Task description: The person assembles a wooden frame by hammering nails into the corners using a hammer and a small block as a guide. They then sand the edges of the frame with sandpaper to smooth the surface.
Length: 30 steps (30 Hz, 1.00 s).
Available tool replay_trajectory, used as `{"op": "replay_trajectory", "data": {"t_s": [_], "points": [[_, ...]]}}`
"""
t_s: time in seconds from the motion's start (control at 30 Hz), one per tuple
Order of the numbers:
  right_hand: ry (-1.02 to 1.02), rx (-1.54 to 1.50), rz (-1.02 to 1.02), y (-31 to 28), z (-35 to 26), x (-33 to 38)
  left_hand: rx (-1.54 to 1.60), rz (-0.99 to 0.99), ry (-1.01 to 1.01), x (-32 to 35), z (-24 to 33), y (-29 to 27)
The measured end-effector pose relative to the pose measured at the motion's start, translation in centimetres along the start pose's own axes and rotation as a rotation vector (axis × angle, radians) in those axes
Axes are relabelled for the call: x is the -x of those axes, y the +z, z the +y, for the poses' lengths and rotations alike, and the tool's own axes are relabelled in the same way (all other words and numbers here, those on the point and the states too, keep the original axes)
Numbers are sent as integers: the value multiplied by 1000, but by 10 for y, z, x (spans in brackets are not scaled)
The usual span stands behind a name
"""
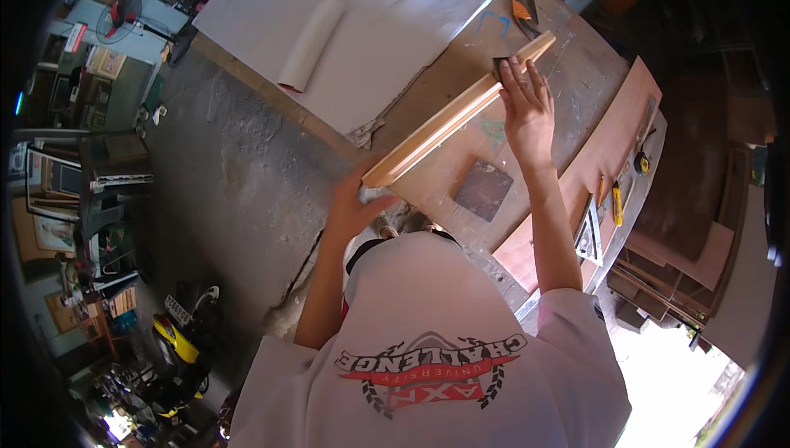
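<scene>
A long pale wooden moulding strip [448,119] lies slantwise over the workbench [576,78], its near end past the bench edge. My left hand [352,205] grips that near end from below. My right hand [527,106] lies flat near the strip's far end, its fingers pressing a small dark sanding pad [499,64] against the wood.
A dark square sheet [484,189] lies on the bench near me. A white paper sheet [387,28] with a roll [313,43] covers the bench's far left. A reddish board [605,152], a yellow knife [616,201], a tape measure [642,162] and a metal square [588,234] are at right. Concrete floor [230,185] lies at left.
</scene>
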State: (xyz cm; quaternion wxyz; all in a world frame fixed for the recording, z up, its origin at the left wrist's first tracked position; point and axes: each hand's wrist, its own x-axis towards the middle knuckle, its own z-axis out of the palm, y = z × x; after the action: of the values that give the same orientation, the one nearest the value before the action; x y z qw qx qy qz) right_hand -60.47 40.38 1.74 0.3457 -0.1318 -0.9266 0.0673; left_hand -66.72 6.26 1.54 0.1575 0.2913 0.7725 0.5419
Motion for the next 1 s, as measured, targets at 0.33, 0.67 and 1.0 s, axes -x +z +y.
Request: {"op": "replay_trajectory", "data": {"t_s": [0.33,0.67,1.0], "points": [[-272,-16,-308,-27,-156,57,116,68,27,-5,-31,25],[-282,56,-298,-42,-193,65,338,89,64,-6,-40,33],[-118,246,-264,-35,-201,75,119,128,308,-7,-41,32]]}}
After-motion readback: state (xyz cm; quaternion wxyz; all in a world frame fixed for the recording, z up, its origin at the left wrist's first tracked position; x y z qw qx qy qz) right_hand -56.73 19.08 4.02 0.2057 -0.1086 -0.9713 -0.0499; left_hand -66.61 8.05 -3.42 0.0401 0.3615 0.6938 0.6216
